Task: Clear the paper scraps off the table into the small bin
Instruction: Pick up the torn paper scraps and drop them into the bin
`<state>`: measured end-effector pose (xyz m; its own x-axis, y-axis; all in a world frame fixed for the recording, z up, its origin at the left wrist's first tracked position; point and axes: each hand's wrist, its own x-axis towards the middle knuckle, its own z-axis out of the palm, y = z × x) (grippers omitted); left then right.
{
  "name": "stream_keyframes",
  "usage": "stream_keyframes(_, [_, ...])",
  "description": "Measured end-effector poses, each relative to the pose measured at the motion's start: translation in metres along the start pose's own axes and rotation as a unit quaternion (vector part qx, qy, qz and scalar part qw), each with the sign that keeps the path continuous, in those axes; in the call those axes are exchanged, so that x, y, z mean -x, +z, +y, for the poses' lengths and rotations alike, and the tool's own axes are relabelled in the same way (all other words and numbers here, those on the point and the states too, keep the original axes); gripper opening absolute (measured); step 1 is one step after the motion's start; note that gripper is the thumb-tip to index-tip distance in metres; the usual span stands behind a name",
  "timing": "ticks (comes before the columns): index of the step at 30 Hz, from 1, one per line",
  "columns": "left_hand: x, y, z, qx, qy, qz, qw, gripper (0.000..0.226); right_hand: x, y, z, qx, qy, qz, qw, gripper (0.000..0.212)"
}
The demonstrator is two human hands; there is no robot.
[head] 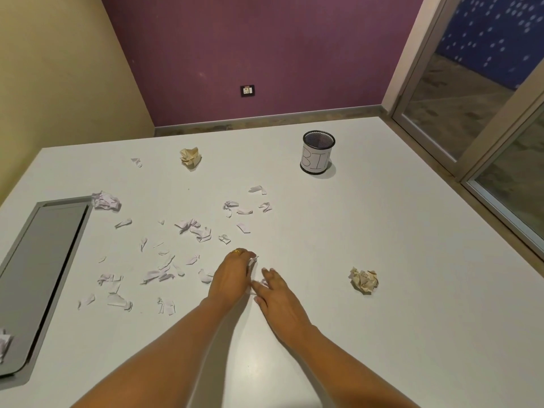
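Observation:
Several torn white paper scraps [194, 229] lie scattered over the middle and left of the white table [412, 260]. My left hand [231, 278] is curled over small scraps, a white bit showing at its fingertips. Right beside it, my right hand [279, 298] lies flat with fingers spread, touching a scrap [263, 282]. A small black mesh bin [318, 152] with a white "BIN" label stands upright at the far right. Crumpled balls: beige [190, 156] far centre, beige [364, 280] right of my hands, white [106, 200] left.
A grey recessed panel [41, 269] is set into the table's left side, with a crumpled white piece [4, 344] at its near end. The table's right edge runs along a glass door [471, 119]. A purple wall stands behind.

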<state>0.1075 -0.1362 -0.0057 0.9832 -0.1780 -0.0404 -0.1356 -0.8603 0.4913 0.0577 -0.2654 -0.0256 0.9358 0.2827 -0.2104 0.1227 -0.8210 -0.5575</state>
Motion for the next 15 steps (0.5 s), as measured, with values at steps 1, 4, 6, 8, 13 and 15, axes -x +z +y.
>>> stream_keyframes(1, [-0.004,-0.001,0.001,-0.011,0.005,-0.010,1.000,0.034,0.001,0.000,-0.001,-0.019,0.008,-0.008,1.000,0.040])
stream_keyframes(4, [-0.011,0.000,0.007,-0.052,0.019,-0.034,0.998,0.035,0.002,-0.005,0.000,-0.038,-0.001,-0.028,0.999,0.042])
stream_keyframes(6, [-0.013,0.001,0.012,-0.092,0.019,-0.053,0.994,0.027,-0.001,-0.004,0.007,-0.010,-0.044,-0.031,0.998,0.043])
stream_keyframes(8, [-0.014,0.000,0.017,-0.141,0.023,-0.078,0.987,0.018,-0.004,-0.002,0.013,0.001,-0.074,-0.022,0.997,0.039])
stream_keyframes(13, [-0.015,-0.003,0.021,-0.188,0.016,-0.107,0.976,0.017,-0.006,-0.002,0.020,0.094,-0.136,0.043,0.985,0.023])
stream_keyframes(15, [-0.015,-0.003,0.020,-0.197,0.008,-0.105,0.975,0.019,-0.006,-0.004,0.021,0.101,-0.139,0.030,0.985,0.024])
